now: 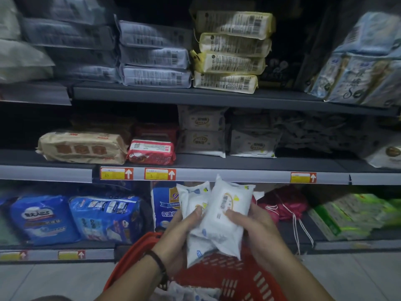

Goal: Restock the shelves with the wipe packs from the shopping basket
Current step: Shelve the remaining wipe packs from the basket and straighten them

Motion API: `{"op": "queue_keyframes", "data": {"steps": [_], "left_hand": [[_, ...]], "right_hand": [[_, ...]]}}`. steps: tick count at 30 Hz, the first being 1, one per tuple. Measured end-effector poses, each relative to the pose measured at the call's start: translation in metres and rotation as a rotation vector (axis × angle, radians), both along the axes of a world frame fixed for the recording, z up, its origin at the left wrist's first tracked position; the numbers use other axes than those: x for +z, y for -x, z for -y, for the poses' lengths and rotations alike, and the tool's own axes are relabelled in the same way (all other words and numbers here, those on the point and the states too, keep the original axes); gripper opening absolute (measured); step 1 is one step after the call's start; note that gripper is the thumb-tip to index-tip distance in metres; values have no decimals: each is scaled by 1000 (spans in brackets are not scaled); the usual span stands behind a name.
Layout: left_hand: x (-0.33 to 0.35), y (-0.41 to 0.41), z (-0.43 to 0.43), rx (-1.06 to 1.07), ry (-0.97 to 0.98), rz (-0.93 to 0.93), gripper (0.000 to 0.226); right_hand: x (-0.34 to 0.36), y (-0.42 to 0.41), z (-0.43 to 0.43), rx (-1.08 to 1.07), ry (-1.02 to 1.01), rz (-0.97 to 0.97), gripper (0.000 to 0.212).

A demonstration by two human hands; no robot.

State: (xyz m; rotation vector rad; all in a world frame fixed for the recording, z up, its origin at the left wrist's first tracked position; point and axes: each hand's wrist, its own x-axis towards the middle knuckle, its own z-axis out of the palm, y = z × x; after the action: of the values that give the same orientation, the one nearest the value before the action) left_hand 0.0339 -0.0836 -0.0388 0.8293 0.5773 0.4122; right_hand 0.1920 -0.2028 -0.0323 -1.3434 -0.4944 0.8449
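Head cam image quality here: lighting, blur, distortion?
Head view: dim overall, back of the top shelf nearly black; wipe packs in the left hand and right hand brightest, fairly sharp; far-left packs look smeared; wide-angle bows the shelf rail.

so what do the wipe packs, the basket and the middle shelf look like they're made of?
The wipe packs: soft white plastic film with a slight sheen; it creases and puckers toward the sealed ends. The basket: rigid red moulded plastic, judging by its slotted wall. The shelf: probably grey painted metal with a matte finish, flat with a straight thin edge, though the dim light leaves that open.
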Motion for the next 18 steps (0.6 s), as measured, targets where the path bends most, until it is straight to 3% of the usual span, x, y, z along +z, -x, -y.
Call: {"op": "queue_keyframes", "data": {"steps": [3,5,7,10,12,15,18], "left_hand": [[-1,1,-2,-39,-51,-30,46],[-3,2,-6,-15,-102,-74,53],[-1,2,-9,3,-163,-125,56],[7,1,-16,18,-281,-180,55],[15,-1,-22,17,-402,-201,55],[35,-3,-34,-19,-523,-228,58],[52,-9,-51,-18,-543,-239,37]], "right_hand": [[-3,10,-1,26,152,254,48],[-8,11,-1,-75,241,436,78],[-6,12,3,-122,341,749,113],[2,17,6,103,349,1151,102],[10,19,5,185,352,1174,99],[28,17,-1,137,335,1139,105],[49,18,-12,98,396,1240,109]]}}
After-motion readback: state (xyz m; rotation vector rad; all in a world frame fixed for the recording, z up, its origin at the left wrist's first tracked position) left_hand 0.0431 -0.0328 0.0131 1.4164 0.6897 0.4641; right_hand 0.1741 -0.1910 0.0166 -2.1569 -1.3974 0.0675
